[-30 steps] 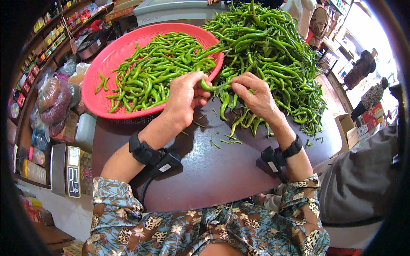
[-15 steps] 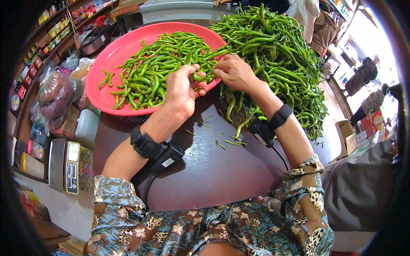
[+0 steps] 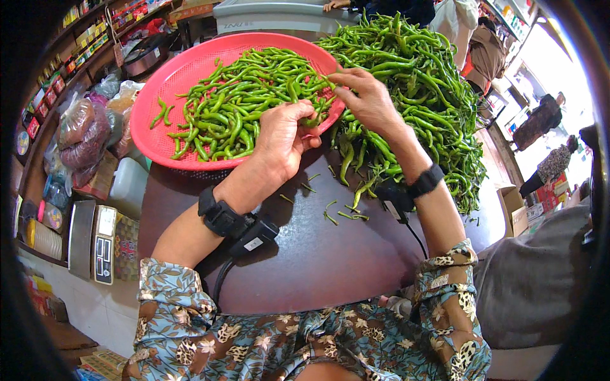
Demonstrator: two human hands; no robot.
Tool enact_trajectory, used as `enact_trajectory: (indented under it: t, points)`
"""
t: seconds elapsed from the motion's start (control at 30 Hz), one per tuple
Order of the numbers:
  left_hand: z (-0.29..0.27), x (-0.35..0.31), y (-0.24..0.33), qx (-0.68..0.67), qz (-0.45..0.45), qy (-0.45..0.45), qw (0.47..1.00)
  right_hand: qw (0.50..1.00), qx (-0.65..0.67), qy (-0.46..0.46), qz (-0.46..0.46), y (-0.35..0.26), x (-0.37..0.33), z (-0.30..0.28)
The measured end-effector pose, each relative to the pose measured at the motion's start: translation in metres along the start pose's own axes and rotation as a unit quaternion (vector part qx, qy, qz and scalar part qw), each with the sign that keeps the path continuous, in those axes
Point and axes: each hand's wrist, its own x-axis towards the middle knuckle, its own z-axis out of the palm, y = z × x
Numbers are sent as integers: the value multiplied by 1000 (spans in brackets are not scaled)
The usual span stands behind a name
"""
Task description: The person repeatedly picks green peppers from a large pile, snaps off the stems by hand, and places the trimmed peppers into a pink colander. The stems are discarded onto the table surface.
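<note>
My left hand (image 3: 284,141) is curled round green chili peppers (image 3: 313,119) at the near right edge of a pink perforated basket (image 3: 150,130). The fingers hide much of what it holds. Just right of it, my right hand (image 3: 370,103) is raised by the basket's right rim, its fingertips drawn together; whatever is between them is too small to make out. Many loose green chili peppers (image 3: 222,117) lie in the basket. To the right rises a large heap of green chili peppers (image 3: 419,95) with stems. Bits of green stem (image 3: 330,216) are scattered on the dark tabletop (image 3: 318,254).
Each wrist wears a black strap with a small device (image 3: 253,238) and cable. Left of the table stand a scale (image 3: 105,244), a pale plastic jug (image 3: 129,184) and filled plastic bags (image 3: 82,136). Behind is a grey bin (image 3: 273,18). Other people stand nearby, and a cardboard box (image 3: 513,206) sits at right.
My right hand has moved up and slightly right, away from my left hand. My left hand has dropped slightly and its fingers have curled in more.
</note>
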Motion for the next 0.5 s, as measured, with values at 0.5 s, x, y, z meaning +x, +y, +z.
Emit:
enact_trajectory:
  t: [0.5]
  points:
    - [20, -21, -39, 13, -159, -90, 983, 894, 400, -2, 202, -46, -89, -40]
